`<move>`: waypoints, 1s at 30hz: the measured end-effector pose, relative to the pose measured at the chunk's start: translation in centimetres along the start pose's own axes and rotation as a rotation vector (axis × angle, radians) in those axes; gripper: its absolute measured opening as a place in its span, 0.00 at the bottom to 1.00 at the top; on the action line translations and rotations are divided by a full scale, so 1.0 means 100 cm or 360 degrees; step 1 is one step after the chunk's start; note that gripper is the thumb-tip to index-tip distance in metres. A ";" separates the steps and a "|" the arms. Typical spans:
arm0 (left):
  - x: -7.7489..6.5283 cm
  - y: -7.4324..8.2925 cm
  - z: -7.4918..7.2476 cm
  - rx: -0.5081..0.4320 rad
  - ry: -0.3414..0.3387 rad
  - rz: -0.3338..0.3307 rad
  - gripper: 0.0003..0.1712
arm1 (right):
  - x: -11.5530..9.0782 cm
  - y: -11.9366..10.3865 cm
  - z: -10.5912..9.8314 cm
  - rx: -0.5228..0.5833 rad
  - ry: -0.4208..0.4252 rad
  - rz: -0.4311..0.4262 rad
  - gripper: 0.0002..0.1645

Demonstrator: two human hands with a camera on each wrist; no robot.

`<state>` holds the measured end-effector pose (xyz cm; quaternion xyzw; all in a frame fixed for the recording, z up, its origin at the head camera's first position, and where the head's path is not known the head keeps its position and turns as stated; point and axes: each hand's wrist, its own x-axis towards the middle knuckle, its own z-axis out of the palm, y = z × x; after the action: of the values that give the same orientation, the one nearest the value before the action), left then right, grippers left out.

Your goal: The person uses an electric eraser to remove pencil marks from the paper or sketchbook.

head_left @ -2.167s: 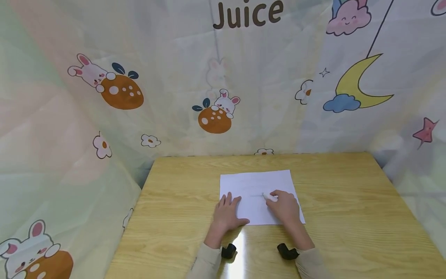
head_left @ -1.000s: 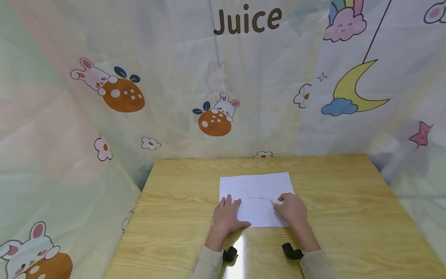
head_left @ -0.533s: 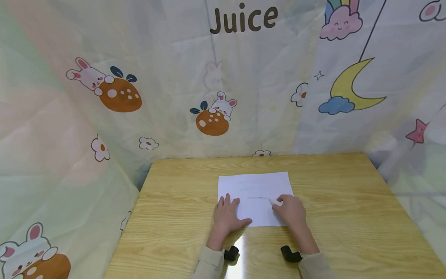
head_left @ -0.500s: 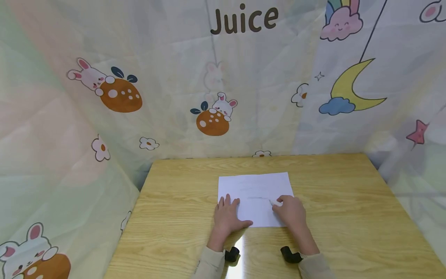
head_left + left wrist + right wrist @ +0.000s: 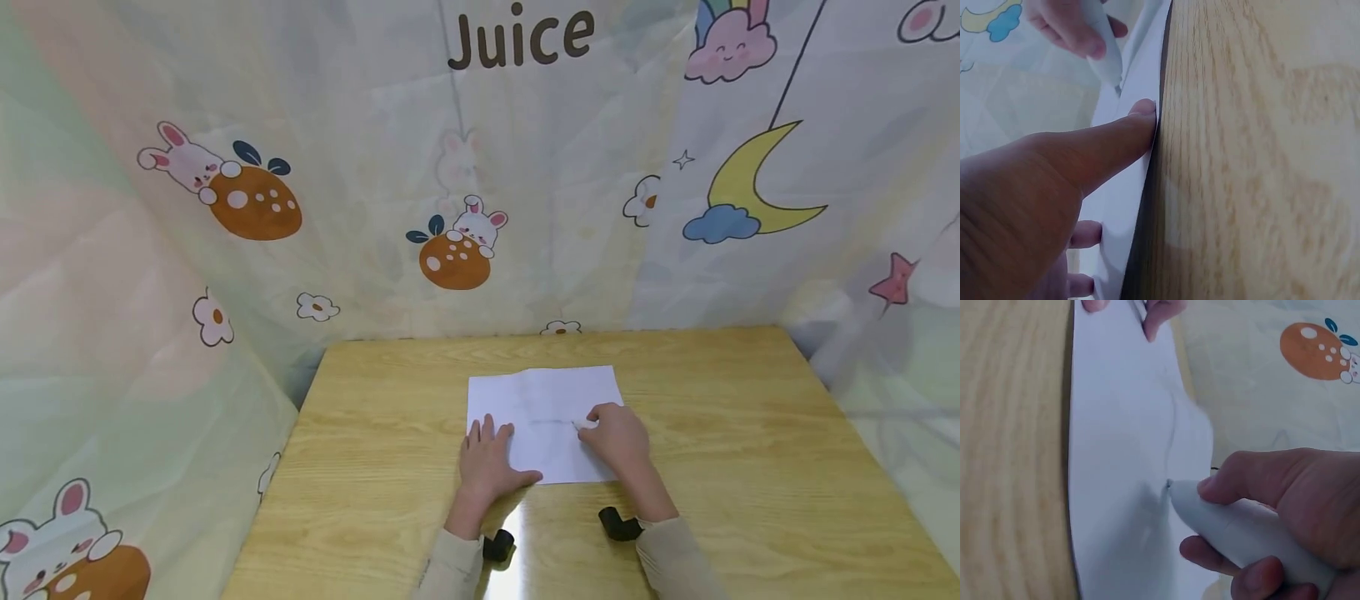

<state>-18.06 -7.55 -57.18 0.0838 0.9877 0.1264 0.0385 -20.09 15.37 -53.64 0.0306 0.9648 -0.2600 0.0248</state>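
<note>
A white sheet of paper (image 5: 555, 458) lies on the wooden table, a faint dark line (image 5: 549, 422) running across its middle. Spread over the paper's left part, my left hand (image 5: 487, 462) presses down, its thumb (image 5: 1110, 137) along the near edge. My right hand (image 5: 621, 437) grips a thick white pen-shaped tool (image 5: 1235, 531) with a tapered nose, thumb on top and fingers curled beneath. Its small dark tip (image 5: 1169, 484) is at the paper, at the right end of the line. The sheet bulges up at its far edge in the right wrist view.
Bare wooden tabletop (image 5: 390, 433) surrounds the paper. A printed fabric backdrop (image 5: 360, 167) hangs behind and at the sides of the table. A black fitting sits by each wrist, one near the left sleeve (image 5: 450, 567), the other near the right sleeve (image 5: 678, 554).
The right hand moved right with the tool, the line lengthening behind its tip, then shifted slightly back left. The paper's far edge has buckled. My left hand stays in place.
</note>
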 end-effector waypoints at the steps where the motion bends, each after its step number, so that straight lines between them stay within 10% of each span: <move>1: 0.000 0.000 0.001 0.0006 -0.0010 -0.0001 0.56 | 0.000 0.000 -0.001 -0.0001 -0.0004 -0.0003 0.16; 30: 0.002 -0.001 -0.002 0.0045 -0.0015 0.0001 0.57 | -0.001 0.001 -0.002 0.0017 -0.0038 -0.0001 0.17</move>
<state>-18.33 -7.63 -57.02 0.0854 0.9892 0.1119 0.0418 -20.01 15.49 -53.53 0.0272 0.9630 -0.2657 0.0359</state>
